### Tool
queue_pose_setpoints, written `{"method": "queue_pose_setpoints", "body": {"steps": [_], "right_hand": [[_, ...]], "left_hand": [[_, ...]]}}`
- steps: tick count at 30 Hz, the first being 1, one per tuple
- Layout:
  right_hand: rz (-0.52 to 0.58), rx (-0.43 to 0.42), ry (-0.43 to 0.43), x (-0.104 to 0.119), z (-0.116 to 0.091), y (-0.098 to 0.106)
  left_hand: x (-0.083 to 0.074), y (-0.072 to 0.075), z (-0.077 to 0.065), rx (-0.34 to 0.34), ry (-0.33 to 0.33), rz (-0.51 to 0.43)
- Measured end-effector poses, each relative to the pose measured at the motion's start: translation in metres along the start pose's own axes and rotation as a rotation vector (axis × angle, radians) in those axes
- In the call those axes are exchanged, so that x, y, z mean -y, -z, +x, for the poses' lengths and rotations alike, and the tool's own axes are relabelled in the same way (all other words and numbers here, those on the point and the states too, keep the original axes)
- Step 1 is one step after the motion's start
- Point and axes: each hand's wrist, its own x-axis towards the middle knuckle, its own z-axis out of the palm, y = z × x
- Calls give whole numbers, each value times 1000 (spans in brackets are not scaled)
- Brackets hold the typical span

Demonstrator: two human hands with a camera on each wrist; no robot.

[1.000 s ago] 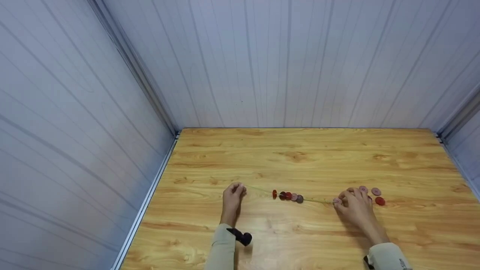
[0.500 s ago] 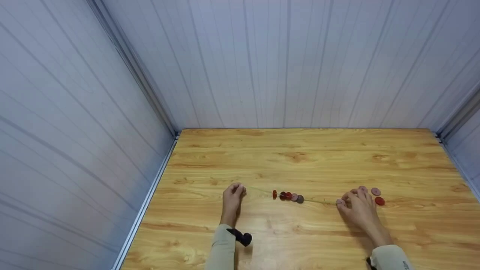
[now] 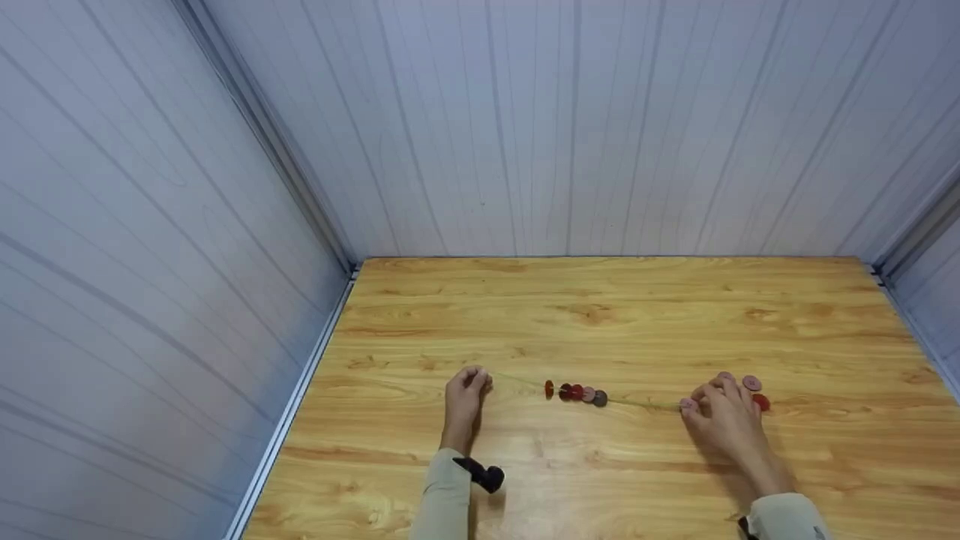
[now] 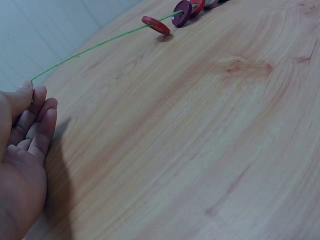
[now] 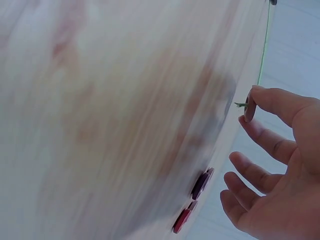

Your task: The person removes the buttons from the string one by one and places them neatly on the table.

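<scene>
A thin green string (image 4: pixel 90 48) runs across the table between both hands. My left hand (image 3: pixel 463 397) pinches its left end between thumb and forefinger. Several buttons hang on it mid-span: a red button (image 3: pixel 549 389) stands on edge at the left, then a dark purple button (image 4: pixel 181 13), another red one, a pink and a greyish one lie bunched. With thumb and forefinger my right hand (image 3: pixel 727 420) holds a pink button (image 3: pixel 688 404) at the string's other end. In the right wrist view, the string's frayed tip (image 5: pixel 241 105) pokes out of that button's face.
Loose buttons lie around my right hand: a pink button (image 3: pixel 752 383), a red button (image 3: pixel 761 403) partly hidden by the fingers, and another pink one behind them. A dark button (image 5: pixel 200 184) shows in the right wrist view. White panels (image 3: pixel 525 135) wall the wooden table (image 3: pixel 570 480).
My right hand has shifted a little to the right with the pink button, now partly covering the loose red button. The left hand and the bunched buttons have stayed nearly in place.
</scene>
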Motion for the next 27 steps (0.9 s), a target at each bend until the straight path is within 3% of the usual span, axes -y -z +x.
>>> {"method": "queue_pose_setpoints", "body": {"steps": [11, 18, 24, 27], "right_hand": [[16, 22, -19, -5, -3, 7], [18, 26, -15, -7, -6, 7], [2, 33, -18, -7, -7, 8], [-12, 27, -14, -8, -6, 8]], "left_hand": [[-3, 0, 0, -12, 5, 19], [-1, 1, -1, 9, -21, 67], [-2, 0, 0, -14, -7, 109], [-2, -1, 0, -16, 0, 89]]}}
